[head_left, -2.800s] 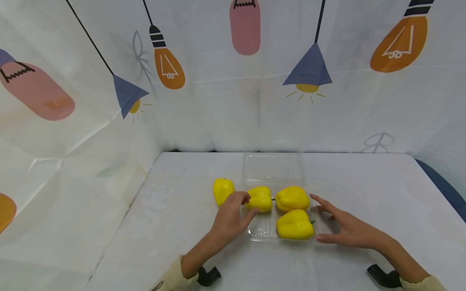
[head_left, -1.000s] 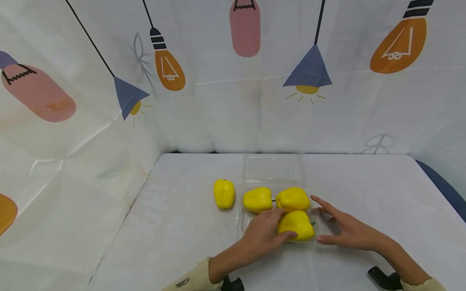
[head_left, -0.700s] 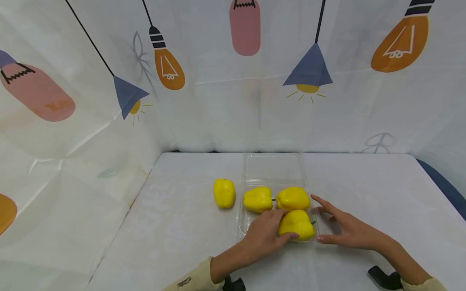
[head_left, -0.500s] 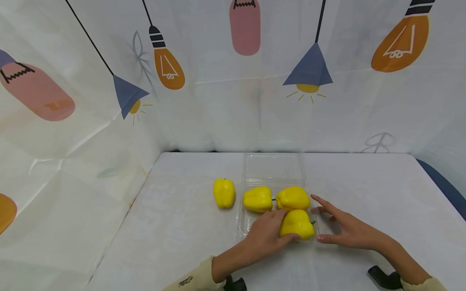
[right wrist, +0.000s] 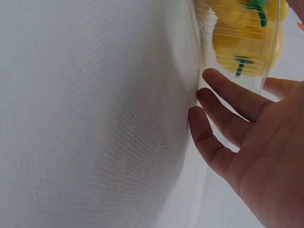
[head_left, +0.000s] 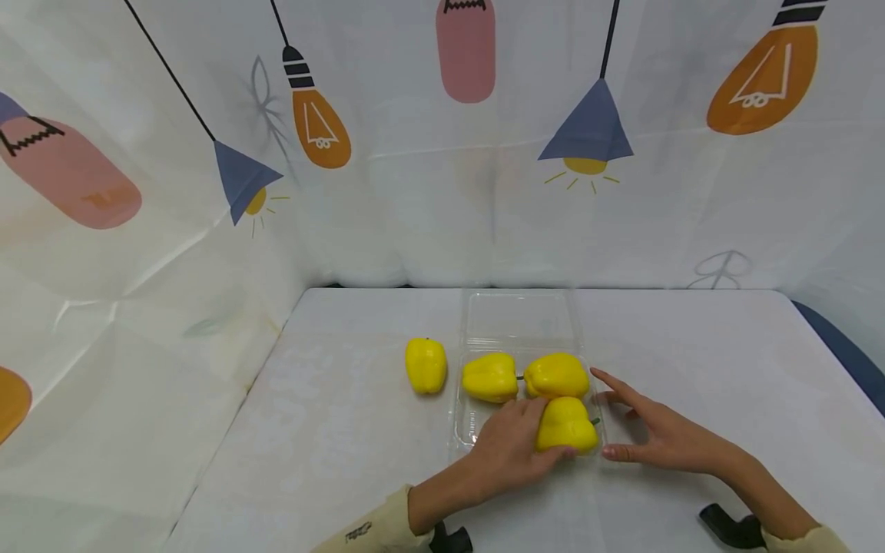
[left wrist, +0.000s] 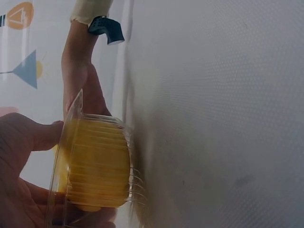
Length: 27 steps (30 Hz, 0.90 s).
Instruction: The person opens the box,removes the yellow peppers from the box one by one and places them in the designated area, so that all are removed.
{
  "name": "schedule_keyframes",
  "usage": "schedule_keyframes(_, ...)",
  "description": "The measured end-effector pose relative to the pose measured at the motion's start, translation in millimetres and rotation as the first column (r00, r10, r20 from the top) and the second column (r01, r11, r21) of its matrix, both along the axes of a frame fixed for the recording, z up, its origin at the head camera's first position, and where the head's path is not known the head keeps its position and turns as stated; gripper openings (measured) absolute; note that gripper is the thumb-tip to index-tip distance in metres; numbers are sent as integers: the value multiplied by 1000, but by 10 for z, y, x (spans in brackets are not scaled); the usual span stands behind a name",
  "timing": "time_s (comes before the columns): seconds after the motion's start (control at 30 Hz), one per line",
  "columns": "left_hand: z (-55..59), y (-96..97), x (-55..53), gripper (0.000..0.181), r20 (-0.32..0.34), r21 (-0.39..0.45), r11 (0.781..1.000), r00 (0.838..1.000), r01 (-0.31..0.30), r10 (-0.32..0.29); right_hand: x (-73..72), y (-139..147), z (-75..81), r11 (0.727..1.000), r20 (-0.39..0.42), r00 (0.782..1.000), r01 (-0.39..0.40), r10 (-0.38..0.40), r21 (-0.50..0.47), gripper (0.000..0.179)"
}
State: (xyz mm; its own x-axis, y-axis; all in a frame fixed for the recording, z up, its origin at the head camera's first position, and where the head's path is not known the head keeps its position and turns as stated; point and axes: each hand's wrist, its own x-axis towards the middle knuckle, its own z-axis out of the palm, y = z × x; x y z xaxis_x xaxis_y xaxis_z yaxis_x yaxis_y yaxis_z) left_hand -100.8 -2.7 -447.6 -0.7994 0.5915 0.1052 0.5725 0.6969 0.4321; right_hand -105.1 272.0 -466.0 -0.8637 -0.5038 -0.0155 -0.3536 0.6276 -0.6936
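Observation:
A clear plastic clamshell container (head_left: 518, 316) lies with its lid folded back on the white table. Three yellow bell peppers are in its base: one at back left (head_left: 489, 378), one at back right (head_left: 557, 375), and the front right bell pepper (head_left: 570, 425). My left hand (head_left: 510, 447) grips that front pepper's left end, thumb at the near side and fingers behind. In the left wrist view, the pepper (left wrist: 97, 161) shows through the ribbed wall. My right hand (head_left: 653, 430) stands with spread, relaxed fingers beside the container's right wall; in the right wrist view, green stems (right wrist: 243, 61) face it.
Another yellow bell pepper (head_left: 425, 366) sits on the table (head_left: 346, 399), left of the container. A white curtain (head_left: 415, 223) printed with lamps hangs behind the table's far edge and along its left side.
My left hand has moved right and nearer from the back left pepper to the front right one, which has since shifted slightly right. My right hand has stayed in place.

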Motion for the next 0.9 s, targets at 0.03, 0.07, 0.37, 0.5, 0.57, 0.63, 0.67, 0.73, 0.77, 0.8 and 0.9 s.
schedule_keyframes(0.03,-3,0,-1,70,-13,-1,1000,1000,0,0,0,0,2,1000,0,1000,-1,1,-1,101)
schedule_keyframes(0.07,-7,0,-1,69,-24,0,1000,1000,-2,2,-1,-1,3,1000,1,1000,-1,1,-2,101)
schedule_keyframes(0.37,4,-35,-47,64,7,105,994,1000,-30,29,4,-6,10,1000,9,1000,0,0,8,101)
schedule_keyframes(0.5,77,-67,-98,61,41,183,982,999,-42,35,8,-7,13,1000,5,1000,6,-6,19,102)
schedule_keyframes(0.57,107,-79,-114,62,47,187,982,998,-40,32,11,-7,14,1000,6,1000,9,-9,21,102)
schedule_keyframes(0.63,127,-89,-120,63,60,184,982,998,-39,29,13,-6,15,1000,7,1000,10,-10,19,102)
schedule_keyframes(0.67,132,-93,-121,63,70,185,982,997,-41,29,14,-7,16,1000,9,1000,10,-11,18,102)
schedule_keyframes(0.73,141,-101,-120,64,92,189,981,995,-51,34,15,-6,19,1000,16,1000,9,-9,15,102)
schedule_keyframes(0.77,145,-107,-119,65,106,193,979,994,-57,37,14,-6,19,1000,20,1000,8,-8,15,102)
schedule_keyframes(0.8,150,-114,-119,65,124,200,978,991,-66,41,14,-5,17,1000,22,1000,6,-7,19,102)
schedule_keyframes(0.9,171,-140,-127,68,185,218,971,981,-94,54,8,0,15,1000,20,1000,1,-2,24,101)
